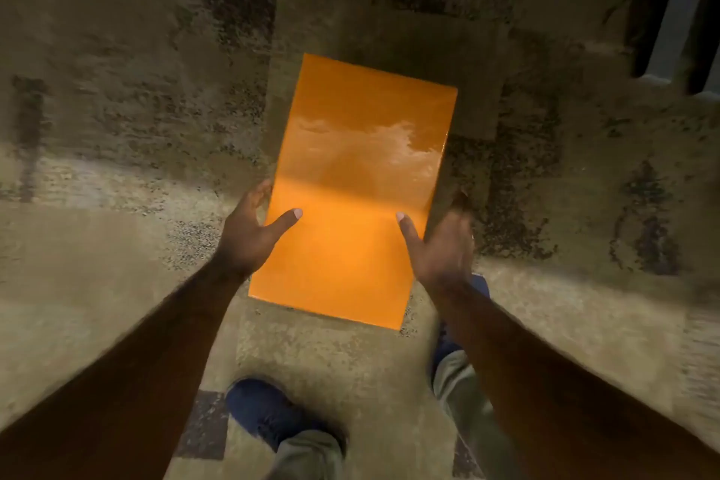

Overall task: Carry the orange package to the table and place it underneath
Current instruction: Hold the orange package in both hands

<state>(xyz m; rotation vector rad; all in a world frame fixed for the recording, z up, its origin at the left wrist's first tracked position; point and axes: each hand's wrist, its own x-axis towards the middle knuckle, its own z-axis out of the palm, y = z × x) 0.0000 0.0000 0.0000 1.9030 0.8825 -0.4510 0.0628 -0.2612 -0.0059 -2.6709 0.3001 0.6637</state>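
Note:
A flat, glossy orange package [354,168] is held out in front of me, above a patterned carpet. My left hand [253,226] grips its left edge, thumb lying on the top face and fingers hidden underneath. My right hand [440,242] grips the right edge the same way, thumb on top. The package's long side points away from me. No table is in view.
Beige carpet [117,129] with dark mottled blocks covers the floor. My two feet in dark blue shoes [269,413] and grey-green trousers show below the package. Dark upright bars with a pale strip [670,12] stand at the top right corner.

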